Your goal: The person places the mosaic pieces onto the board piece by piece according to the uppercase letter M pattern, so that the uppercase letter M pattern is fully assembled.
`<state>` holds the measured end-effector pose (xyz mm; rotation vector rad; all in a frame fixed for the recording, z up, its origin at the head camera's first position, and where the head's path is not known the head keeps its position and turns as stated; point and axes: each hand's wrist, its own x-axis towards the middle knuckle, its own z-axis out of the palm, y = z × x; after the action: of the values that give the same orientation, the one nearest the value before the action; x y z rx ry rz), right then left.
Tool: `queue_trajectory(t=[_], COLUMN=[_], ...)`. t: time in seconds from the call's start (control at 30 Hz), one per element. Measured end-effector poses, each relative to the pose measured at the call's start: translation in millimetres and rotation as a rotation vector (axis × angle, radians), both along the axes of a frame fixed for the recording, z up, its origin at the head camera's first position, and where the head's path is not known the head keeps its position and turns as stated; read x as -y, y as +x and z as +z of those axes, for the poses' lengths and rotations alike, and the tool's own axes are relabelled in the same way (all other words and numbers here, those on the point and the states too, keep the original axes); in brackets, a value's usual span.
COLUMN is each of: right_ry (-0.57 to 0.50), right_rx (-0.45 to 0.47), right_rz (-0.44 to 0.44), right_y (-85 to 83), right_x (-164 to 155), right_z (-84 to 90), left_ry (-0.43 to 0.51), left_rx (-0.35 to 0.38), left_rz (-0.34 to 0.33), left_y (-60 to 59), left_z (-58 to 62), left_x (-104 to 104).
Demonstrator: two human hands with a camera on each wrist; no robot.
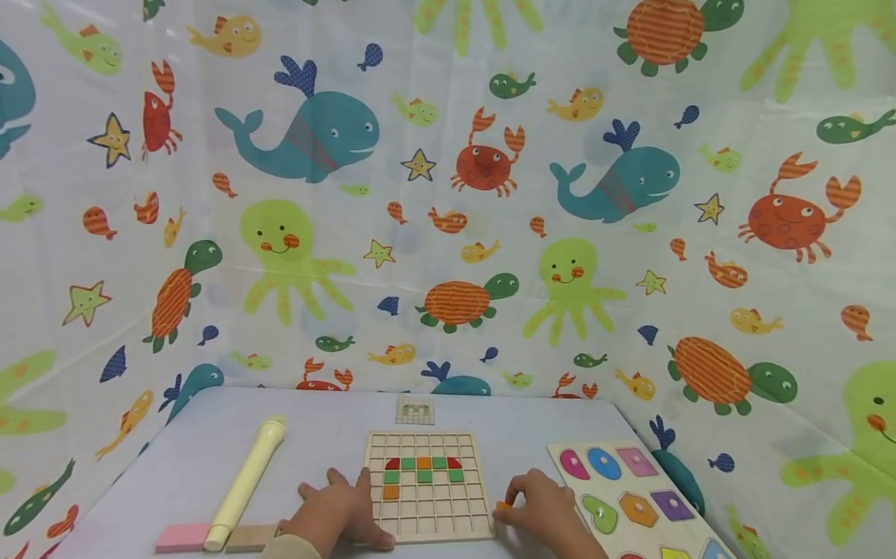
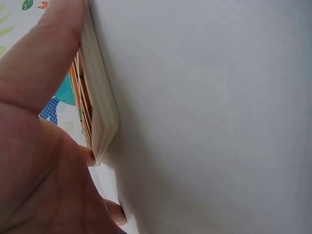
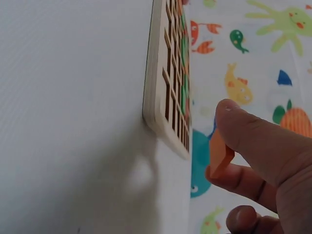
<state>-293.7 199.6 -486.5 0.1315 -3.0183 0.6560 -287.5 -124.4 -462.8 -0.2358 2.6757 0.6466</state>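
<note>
A wooden grid board (image 1: 433, 528) lies flat in front of me, with several red, green and orange tiles set in its upper cells. My left hand (image 1: 341, 511) rests at its near left corner, thumb stretched along the near edge and fingers spread by the left side. Just off the board's lower right, my right hand (image 1: 542, 513) pinches an orange tile (image 3: 220, 155) between thumb and fingertips. The right wrist view shows that tile apart from the board's corner.
A small pattern card (image 1: 414, 409) lies beyond the board. To the right is a shape puzzle (image 1: 570, 493) with colourful pieces. On the left, a pale yellow rod (image 1: 245, 483) stretches between a pink block (image 1: 181, 538) and a tan block (image 1: 251, 538). Printed cloth (image 1: 445, 221) walls the table.
</note>
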Motion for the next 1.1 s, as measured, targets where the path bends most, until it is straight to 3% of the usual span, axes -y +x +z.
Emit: queue_trajectory(t=[0.33,0.6,1.1], right_ry=[0.048,0.069,0.157], right_rx=[-0.067,-0.015,0.015], right_rz=[0.096,0.130,0.155], right_y=[-11.8,-30.2,-57.2], right_x=[33,48,61], right_z=[9.5,9.2,5.6], left_ry=[-0.001,-0.006,-0.008], left_rx=[-0.001,-0.027,-0.005], left_rz=[-0.006,-0.008,0.007], left_y=[0.7,1.3,-6.9], left_z=[0.5,-2.1,-9.8], left_x=[0,1,2])
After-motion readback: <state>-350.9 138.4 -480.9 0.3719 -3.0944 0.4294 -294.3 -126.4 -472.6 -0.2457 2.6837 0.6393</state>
